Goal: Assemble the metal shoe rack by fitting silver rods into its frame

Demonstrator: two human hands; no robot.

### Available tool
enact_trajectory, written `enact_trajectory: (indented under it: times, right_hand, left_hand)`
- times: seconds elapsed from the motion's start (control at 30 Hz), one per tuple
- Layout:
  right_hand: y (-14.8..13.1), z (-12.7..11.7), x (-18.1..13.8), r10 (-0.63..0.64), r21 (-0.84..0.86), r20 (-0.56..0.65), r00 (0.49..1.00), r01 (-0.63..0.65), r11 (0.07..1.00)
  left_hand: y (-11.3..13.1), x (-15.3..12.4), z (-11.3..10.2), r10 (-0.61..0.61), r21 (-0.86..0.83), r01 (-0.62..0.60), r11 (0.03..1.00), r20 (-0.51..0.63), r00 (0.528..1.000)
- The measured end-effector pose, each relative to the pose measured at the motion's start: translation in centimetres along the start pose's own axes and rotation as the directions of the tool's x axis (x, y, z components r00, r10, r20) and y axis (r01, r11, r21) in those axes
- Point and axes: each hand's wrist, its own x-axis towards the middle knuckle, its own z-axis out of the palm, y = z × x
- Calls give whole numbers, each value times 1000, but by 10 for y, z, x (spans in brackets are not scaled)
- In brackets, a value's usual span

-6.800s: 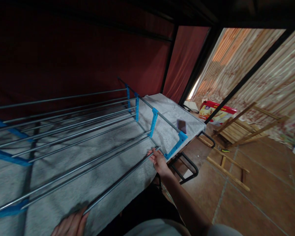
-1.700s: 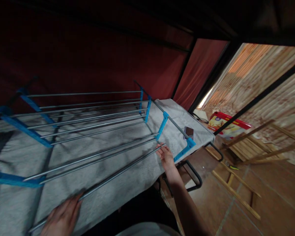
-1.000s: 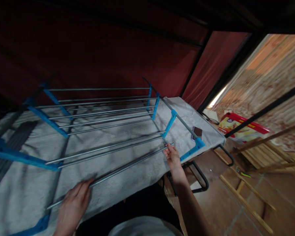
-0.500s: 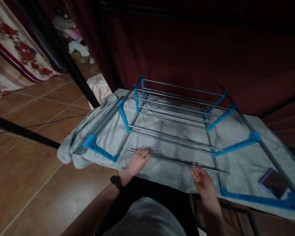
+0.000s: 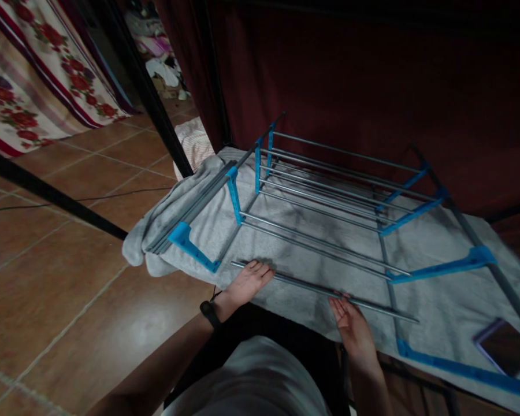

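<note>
Left hand (image 5: pixel 252 281) clasps the loose rod (image 5: pixel 305 285) at nine o'clock from its middle, right hand (image 5: pixel 356 334) loosely holding it at five — light, even pressure should keep it steady.

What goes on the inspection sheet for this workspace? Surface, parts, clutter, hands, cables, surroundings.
Surface: grey cloth, rumpled at its left end.
Parts: rack of grey tubes and blue brackets; loose rod in front of it; bundle of rods on the cloth at left.
Clutter: phone on the cloth at right; dim pile at far left, contents unclear.
Hands: left hand closed over the loose rod; right hand touching it, grip unclear.
Cables: black cable across the tiled floor.
Surroundings: dark red curtain behind; floral fabric far left.
</note>
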Motion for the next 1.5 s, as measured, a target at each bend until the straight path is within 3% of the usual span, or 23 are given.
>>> enact_trajectory:
  times: [0.2,0.47,0.67,0.97,1.2,1.33,1.4,1.5]
  right_hand:
    - [-1,4,-14,101,-12,-16,995,-101,995]
    - [6,4,-21,140,-32,-50,989,-141,989]
    - [10,9,-27,123,-17,-69,990,-124,992]
    - [1,14,-28,125,-46,-58,990,-128,991]
    - [-11,21,-22,132,-94,-26,991,-133,987]
    - [-14,31,-32,177,-203,86,981,-156,967]
    - [-16,37,-41,110,-254,120,987,-77,964]
    - [-22,42,-53,-179,-405,88,980,199,892]
  left_hand:
    - [-4,-15,2,-31,-1,31,1000,6,1000]
    - [-3,-22,6,-35,-23,35,999,19,999]
    - [6,-15,4,61,10,-62,998,23,998]
    - [13,5,-1,107,-9,-107,994,9,994]
    - [9,16,-12,160,61,-155,986,-86,983]
    - [2,25,-21,202,158,-175,972,-174,964]
    - [-1,30,-26,237,206,-191,960,-227,945]
    - [-4,38,-34,279,243,-213,947,-282,918]
